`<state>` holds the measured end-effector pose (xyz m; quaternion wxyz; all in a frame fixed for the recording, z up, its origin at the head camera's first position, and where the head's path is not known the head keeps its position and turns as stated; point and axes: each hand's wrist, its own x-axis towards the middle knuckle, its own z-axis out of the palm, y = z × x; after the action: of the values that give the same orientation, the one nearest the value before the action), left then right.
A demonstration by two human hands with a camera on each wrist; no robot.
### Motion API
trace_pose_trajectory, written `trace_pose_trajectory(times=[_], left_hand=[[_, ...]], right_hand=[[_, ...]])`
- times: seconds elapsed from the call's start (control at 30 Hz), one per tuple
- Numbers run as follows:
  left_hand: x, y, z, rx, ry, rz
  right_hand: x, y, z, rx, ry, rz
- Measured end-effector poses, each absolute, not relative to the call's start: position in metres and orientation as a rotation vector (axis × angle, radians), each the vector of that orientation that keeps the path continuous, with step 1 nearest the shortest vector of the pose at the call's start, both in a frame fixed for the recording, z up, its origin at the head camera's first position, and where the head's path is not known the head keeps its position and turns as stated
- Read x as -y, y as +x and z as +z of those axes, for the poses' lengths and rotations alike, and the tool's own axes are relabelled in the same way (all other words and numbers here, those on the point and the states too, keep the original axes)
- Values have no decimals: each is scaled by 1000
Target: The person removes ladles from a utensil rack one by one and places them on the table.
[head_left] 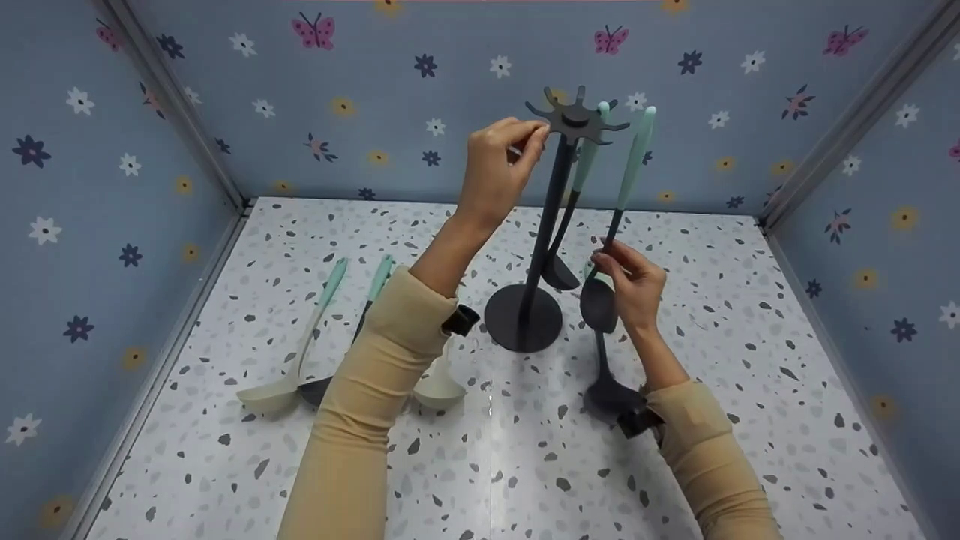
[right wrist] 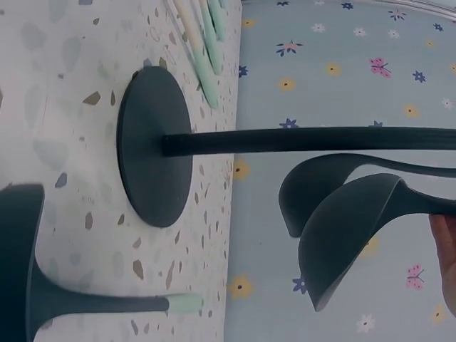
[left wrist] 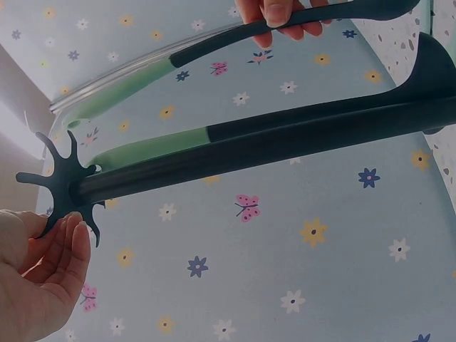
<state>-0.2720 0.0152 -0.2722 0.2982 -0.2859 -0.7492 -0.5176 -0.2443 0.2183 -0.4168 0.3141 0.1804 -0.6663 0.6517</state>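
Note:
My left hand pinches one hook at the top of a black utensil stand, which stands upright on its round base. On the stand's far side hangs a dark ladle with a mint handle. My right hand pinches the dark shaft of a second ladle, bowl down, its mint handle reaching up beside the hooks. In the right wrist view this held ladle overlaps the hanging one. In the left wrist view, its handle end is close to the hooks.
Another dark ladle lies on the speckled table under my right forearm. At the left lie a cream ladle, a dark ladle and another cream ladle, partly covered by my left sleeve. Patterned walls enclose the table.

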Motion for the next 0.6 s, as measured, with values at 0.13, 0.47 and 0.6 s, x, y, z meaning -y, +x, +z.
trace_pose_trajectory(times=[0.13, 0.47, 0.6], left_hand=[[-15, -272, -272, 1988, -764, -1389], [-15, -271, -271, 1985, -769, -1425], [-15, -272, -272, 1978, -767, -1425]], right_hand=[[-228, -240, -412, 1779, 441, 1708], [-272, -258, -441, 1882, 262, 1580], [-292, -265, -454, 1916, 147, 1616]])
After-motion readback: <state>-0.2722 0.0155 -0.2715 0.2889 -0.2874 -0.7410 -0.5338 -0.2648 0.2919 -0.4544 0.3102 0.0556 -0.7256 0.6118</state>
